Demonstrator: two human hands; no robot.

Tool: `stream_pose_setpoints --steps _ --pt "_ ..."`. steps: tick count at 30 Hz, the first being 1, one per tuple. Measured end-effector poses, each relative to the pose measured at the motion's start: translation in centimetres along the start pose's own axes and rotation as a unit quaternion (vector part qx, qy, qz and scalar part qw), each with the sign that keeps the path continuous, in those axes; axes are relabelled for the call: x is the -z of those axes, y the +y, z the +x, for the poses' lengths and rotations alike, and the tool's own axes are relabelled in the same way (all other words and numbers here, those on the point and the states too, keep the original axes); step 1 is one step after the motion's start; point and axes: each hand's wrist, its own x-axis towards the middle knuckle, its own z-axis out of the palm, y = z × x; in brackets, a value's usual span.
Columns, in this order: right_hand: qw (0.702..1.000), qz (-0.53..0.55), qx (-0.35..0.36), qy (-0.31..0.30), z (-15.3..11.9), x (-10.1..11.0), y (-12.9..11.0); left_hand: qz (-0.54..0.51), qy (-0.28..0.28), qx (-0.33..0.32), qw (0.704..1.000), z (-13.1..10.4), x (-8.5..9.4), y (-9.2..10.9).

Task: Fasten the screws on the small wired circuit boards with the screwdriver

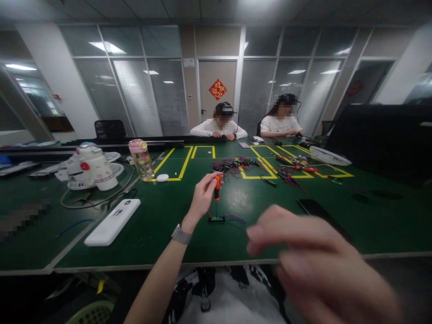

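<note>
My left hand (pixel 203 194) grips an orange and black screwdriver (pixel 217 188), held upright with its shaft pointing down. The screwdriver's tip meets a small green circuit board in a black holder (pixel 216 219) lying on the green table. Red and blue wires (pixel 235 218) run from the board to the right. Close to the camera, my right hand (pixel 310 252) is raised over the table's front right, blurred, with its fingers curled; whether anything is between them I cannot make out.
A pile of wired boards (pixel 236 165) lies mid-table. A white power bank (pixel 113 222), a bottle (pixel 141 159), a white cup (pixel 101 168) and cables are at left. A black phone (pixel 322 216) lies at right, pliers and loose wires behind it. Two people sit across the table.
</note>
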Motion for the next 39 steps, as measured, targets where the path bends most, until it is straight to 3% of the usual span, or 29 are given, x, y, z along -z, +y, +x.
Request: stream_pose_setpoints --steps 3,5,6,8,11,14,17,23,30,35,39 --pt "0.994 -0.004 -0.007 0.108 4.7 -1.5 4.9 -0.012 0.002 -0.004 1.0 -0.3 -0.4 0.4" --pt "0.991 -0.02 -0.072 0.108 6.2 -2.2 8.6 -0.012 -0.004 -0.016 1.0 -0.4 -0.6 0.5" --pt "0.99 -0.027 -0.114 0.073 6.4 -2.4 10.3 -0.01 -0.008 -0.019 1.0 -0.5 -0.7 0.6" --pt "0.983 -0.032 -0.172 -0.055 6.2 -2.6 13.0 -0.004 -0.011 -0.016 1.0 -0.5 -0.6 0.6" --pt "0.95 -0.045 -0.213 -0.225 5.6 -3.1 15.2 -0.011 -0.013 -0.011 1.0 -0.3 -0.3 0.5" --pt "0.929 -0.102 -0.197 -0.295 5.9 -4.3 16.2 -0.009 -0.027 -0.013 1.0 -0.1 0.0 0.6" --pt "0.928 -0.142 -0.165 -0.303 6.6 -5.7 17.2 -0.004 -0.044 -0.017 0.999 0.0 0.0 0.8" --pt "0.929 -0.038 -0.176 -0.324 7.0 -6.5 19.1 0.021 -0.031 -0.035 0.999 0.0 -0.3 0.5" --pt "0.954 0.042 -0.178 -0.237 5.8 -6.8 19.9 0.01 -0.038 -0.025 0.999 0.0 -0.2 0.3" --pt "0.958 0.043 -0.173 -0.225 5.3 -6.9 19.9 -0.047 -0.066 0.009 0.997 0.0 -0.2 0.9" --pt "0.96 0.036 -0.172 -0.217 5.2 -7.1 20.1 0.027 -0.003 -0.038 0.999 0.0 -0.4 0.6"
